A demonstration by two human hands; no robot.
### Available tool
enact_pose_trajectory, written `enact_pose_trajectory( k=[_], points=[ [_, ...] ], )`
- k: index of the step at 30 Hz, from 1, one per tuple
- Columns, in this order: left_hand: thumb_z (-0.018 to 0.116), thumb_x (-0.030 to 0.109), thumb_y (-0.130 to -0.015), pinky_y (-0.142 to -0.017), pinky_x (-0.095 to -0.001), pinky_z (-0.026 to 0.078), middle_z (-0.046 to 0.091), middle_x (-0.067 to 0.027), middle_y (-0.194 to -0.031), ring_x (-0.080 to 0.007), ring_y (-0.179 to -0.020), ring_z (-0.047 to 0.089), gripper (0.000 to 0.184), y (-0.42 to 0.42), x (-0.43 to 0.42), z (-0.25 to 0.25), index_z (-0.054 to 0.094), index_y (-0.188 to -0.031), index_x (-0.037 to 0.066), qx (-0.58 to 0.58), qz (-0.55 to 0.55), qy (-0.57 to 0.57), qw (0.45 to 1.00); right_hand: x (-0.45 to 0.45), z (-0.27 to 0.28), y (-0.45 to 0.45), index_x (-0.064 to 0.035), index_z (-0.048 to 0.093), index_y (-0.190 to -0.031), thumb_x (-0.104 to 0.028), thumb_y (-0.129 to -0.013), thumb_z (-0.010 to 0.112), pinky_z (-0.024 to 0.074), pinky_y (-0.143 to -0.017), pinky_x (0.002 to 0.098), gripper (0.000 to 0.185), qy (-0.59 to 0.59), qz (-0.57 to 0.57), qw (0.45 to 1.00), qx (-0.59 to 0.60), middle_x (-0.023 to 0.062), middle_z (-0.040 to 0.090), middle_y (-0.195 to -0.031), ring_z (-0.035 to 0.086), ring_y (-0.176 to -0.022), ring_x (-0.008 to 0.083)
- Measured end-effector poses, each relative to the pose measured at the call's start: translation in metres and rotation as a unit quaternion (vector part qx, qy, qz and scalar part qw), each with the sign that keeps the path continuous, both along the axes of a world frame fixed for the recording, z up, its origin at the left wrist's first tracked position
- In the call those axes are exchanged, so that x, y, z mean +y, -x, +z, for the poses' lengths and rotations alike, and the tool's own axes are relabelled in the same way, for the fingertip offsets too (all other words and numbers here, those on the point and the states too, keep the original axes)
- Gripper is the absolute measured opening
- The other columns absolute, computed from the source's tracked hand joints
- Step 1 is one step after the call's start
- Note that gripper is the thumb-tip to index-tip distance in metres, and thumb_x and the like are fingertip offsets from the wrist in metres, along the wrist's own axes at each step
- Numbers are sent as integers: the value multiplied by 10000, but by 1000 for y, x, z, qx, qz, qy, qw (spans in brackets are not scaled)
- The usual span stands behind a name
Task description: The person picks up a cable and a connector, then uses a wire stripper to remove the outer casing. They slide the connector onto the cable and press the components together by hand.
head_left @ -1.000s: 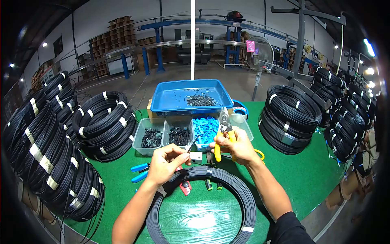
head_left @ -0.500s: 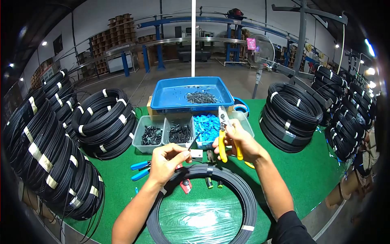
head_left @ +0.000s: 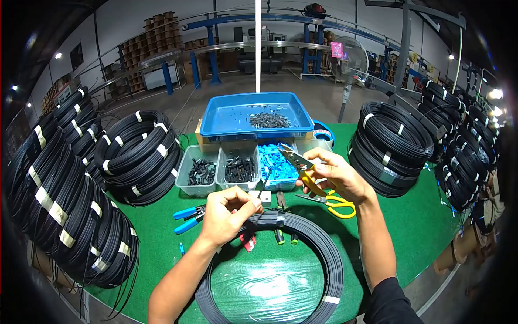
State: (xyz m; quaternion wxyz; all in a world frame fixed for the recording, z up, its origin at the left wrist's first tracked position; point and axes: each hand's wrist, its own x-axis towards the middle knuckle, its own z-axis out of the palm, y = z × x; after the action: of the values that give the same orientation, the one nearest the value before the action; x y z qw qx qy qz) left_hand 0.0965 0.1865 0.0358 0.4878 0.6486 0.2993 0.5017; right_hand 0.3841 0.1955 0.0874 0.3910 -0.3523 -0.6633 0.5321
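Note:
My left hand [head_left: 229, 216] is closed, pinching the end of a thin black cable [head_left: 265, 182] that points up and away. The cable coil [head_left: 333, 254] lies flat on the table below my hands. In my right hand [head_left: 342, 178] is a yellow-handled wire stripper [head_left: 307, 177], its jaws tilted up to the left over the blue connector parts [head_left: 278, 163]. A gap separates the jaws from the cable tip. Below the right hand lie yellow-handled scissors [head_left: 340, 206]. Near the left hand are blue-handled pliers [head_left: 187, 228] and a red cutter [head_left: 248, 242].
Clear bins [head_left: 197, 190] of small black parts stand ahead, with a blue tray [head_left: 216, 131] of dark scraps behind. Stacked cable coils flank both sides, left [head_left: 135, 156] and right [head_left: 388, 156]. Pliers with green-black handles [head_left: 279, 236] lie under the coil's rim.
The wire stripper has turned from upright to tilted left, and my right hand has shifted right, uncovering the scissors. My left hand still holds the cable and has moved slightly right.

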Motion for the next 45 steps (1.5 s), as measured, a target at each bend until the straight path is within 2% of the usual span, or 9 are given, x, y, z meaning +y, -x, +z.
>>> enact_pose_trajectory(
  k=[11,13,16,23,36,45],
  points=[
    [706,83,-904,-736,-289,531,719,-118,-810,-147,-758,679,129,-1,-1,0,679,-834,-21,4,-5,17,1000,2,-2,2,-69,510,-1272,-408,-974,580,524,-671,243,457,1,16,1000,1,109,713,-1016,692,-850,154],
    [713,86,-902,-717,-254,513,711,-68,-820,-91,-747,640,120,-1,-1,1,688,-831,-7,-7,-14,26,1000,4,-3,2,-66,511,-1273,-401,-971,585,528,-683,253,458,0,16,1000,-3,112,713,-1018,693,-850,159],
    [700,92,-915,-747,-285,529,719,-109,-813,-141,-761,678,125,-1,0,1,694,-863,-21,6,-11,25,1000,5,-4,2,-58,515,-1272,-391,-962,601,536,-713,274,464,-2,19,1000,-1,119,710,-1017,693,-850,170],
    [701,98,-915,-754,-285,530,720,-106,-817,-139,-765,676,129,0,-1,2,700,-874,-24,5,-9,30,999,4,-5,6,-45,540,-1239,-378,-938,638,534,-771,305,460,2,11,1000,10,118,699,-995,677,-844,174],
    [706,95,-912,-754,-282,539,721,-103,-821,-139,-765,682,122,0,0,1,702,-885,-24,0,-5,41,999,5,-8,9,-49,576,-1197,-356,-923,653,496,-712,268,419,-13,2,1000,13,84,684,-986,647,-825,141],
    [700,88,-917,-750,-285,543,716,-106,-820,-147,-759,684,120,0,0,1,698,-891,-29,1,-2,48,999,5,-10,16,-38,584,-1179,-293,-934,645,485,-666,242,359,-25,-20,999,21,82,686,-925,625,-770,115]
  ],
)
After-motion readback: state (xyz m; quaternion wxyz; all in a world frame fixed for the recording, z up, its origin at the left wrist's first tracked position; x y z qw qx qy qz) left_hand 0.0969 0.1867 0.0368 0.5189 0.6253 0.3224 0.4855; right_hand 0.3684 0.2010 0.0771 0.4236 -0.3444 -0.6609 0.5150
